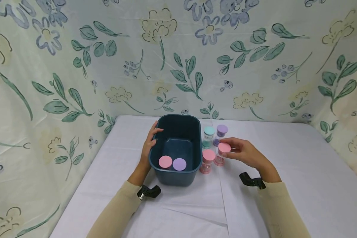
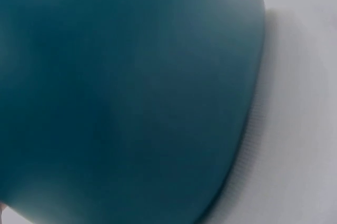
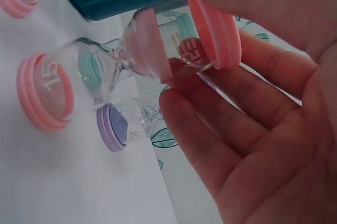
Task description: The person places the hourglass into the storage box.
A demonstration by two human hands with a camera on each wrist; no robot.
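Observation:
My right hand [image 1: 247, 153] pinches the pink top cap of a small sand timer [image 3: 142, 39], thumb on one side and fingers on the other. Pink sand sits in its upper bulb in the right wrist view. Close beside it stand another pink timer [image 1: 207, 161], a teal one [image 1: 208, 137] and a purple one [image 1: 221, 131]. At the left side of a dark teal bin [image 1: 175, 178], my left hand [image 1: 147, 147] grips the wall, fingertips at the rim. Inside the bin's near end are a pink-topped timer [image 1: 165, 162] and a purple-topped timer [image 1: 179, 164].
A white cloth [image 1: 300, 172] covers the table under everything. Behind the table's far edge hangs a floral curtain [image 1: 196, 59]. The bin's right wall stands between the timers outside and those inside.

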